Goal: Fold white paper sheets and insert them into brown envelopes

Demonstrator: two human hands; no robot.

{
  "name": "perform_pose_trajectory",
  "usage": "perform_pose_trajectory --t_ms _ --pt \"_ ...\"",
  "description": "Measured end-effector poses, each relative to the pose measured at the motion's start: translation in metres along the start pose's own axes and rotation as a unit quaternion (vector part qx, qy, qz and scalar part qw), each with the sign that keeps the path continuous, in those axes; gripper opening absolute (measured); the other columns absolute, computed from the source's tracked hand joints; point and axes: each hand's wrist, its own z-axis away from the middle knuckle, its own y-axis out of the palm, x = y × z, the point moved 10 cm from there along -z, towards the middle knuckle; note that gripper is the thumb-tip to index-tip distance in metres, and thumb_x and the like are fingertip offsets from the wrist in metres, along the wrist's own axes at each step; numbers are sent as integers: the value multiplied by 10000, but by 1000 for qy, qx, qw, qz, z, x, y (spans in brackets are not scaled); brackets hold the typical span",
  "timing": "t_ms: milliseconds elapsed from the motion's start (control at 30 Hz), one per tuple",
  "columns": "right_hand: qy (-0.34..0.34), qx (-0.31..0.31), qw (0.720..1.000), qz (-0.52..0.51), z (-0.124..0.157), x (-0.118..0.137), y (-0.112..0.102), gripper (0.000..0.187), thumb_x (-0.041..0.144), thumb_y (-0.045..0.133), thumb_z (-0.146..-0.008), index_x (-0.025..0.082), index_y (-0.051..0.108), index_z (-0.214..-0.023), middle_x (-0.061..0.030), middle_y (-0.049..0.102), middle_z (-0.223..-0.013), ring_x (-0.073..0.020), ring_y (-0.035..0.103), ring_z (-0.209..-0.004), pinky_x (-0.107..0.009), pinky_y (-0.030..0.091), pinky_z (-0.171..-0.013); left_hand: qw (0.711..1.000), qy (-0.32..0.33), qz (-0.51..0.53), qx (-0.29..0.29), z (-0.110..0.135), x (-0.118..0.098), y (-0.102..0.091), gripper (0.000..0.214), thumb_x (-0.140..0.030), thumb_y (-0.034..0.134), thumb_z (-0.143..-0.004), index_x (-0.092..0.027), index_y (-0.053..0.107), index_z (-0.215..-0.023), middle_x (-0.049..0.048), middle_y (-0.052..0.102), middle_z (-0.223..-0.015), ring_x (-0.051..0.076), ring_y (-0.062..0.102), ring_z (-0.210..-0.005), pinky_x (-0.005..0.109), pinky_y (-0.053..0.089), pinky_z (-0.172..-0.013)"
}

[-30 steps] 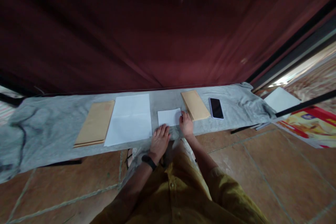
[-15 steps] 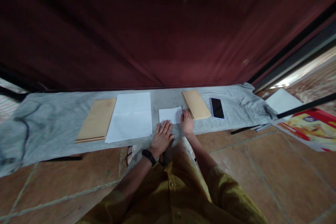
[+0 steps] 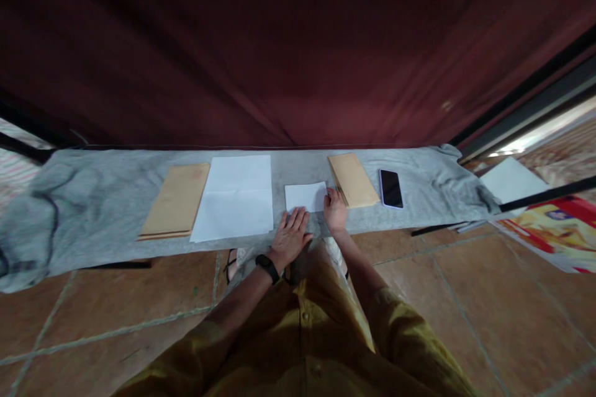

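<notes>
A small white folded sheet of paper lies on the grey cloth in front of me. My left hand rests flat on its near edge, fingers stretched out. At the sheet's right edge, the curled fingers of my right hand pinch the paper. Just beyond that hand is a stack of brown envelopes. Left of the folded sheet lie larger white paper sheets with a crease across the middle, and another stack of brown envelopes sits beside them.
The grey cloth covers a long narrow bench. A phone lies at the right. Behind the bench hangs a dark red curtain. On the right, a black bar crosses in front of a red and yellow printed package. The floor is tiled.
The view has shifted slightly, so the bench sits a little higher in the picture. Both hands keep their places on the folded sheet; the papers and envelopes have not moved.
</notes>
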Motion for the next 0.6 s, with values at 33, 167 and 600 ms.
perform_pose_trajectory --t_ms 33,167,600 --pt "0 1 1000 4 0 0 0 352 236 378 -1010 188 597 -1282 -130 665 -1135 -247 658 -994 -339 514 -847 1000 0 -2 2 0 0 1 617 -431 423 -1006 -141 372 -1548 126 323 -1637 282 260 -1530 536 198 -1248" --pt "-9 -2 1000 15 2 3 -2 363 227 383 -1005 178 583 -1303 -140 652 -1149 -258 653 -980 -354 518 -823 1000 2 -7 8 0 -1 3 663 -471 445 -991 -141 353 -1558 137 294 -1646 296 224 -1541 549 193 -1245" --pt "-252 89 963 -47 64 57 10 389 274 400 -1039 158 623 -1335 -124 629 -1378 -233 541 -1309 -432 401 -1147 1000 -6 -11 27 -1 -4 7 694 -478 440 -984 -51 380 -1528 194 284 -1635 303 183 -1550 563 137 -1256"
